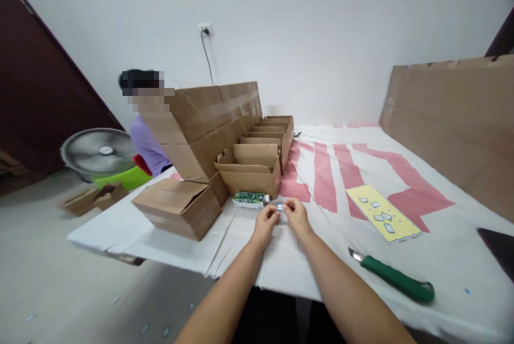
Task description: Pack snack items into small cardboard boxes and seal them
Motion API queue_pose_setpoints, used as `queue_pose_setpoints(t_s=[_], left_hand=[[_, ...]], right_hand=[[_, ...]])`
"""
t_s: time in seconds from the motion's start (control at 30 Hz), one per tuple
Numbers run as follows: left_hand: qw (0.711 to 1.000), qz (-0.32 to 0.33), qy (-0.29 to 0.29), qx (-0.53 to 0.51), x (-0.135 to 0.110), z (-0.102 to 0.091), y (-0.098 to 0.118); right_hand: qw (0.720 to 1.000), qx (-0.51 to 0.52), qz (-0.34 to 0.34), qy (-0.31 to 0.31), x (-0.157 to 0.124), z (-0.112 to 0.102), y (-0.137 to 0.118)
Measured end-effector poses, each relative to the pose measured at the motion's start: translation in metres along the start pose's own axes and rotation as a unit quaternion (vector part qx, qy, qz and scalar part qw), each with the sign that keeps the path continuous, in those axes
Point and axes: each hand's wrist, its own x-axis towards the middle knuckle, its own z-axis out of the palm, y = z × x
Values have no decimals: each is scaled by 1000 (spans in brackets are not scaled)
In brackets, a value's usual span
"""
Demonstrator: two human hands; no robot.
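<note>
Forearms [341,279] extend, hands [297,219] pinching a blue-white piece [280,207] near open boxes [249,181], contents unclear.

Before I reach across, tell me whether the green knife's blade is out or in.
Out: the green knife lies with its metal blade projecting at the left end. Whether it is locked, I cannot tell.

I count one utility knife [397,278], one yellow sheet [367,212] with five pale shapes [375,204], one green-and-white carton [249,200], one fan [106,150] and one wall socket [202,28]. The open cardboard boxes [251,179] in the row are at least five. Two hands [265,223] hold one small blue-white piece [280,207].
</note>
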Motion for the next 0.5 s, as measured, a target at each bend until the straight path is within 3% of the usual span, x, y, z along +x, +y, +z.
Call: queue_pose_setpoints(t_s=[0.5], left_hand=[[1000,0,0,-30,1,-1,-4]], right_hand=[[996,-85,-24,-2,-6,-2,-5]])
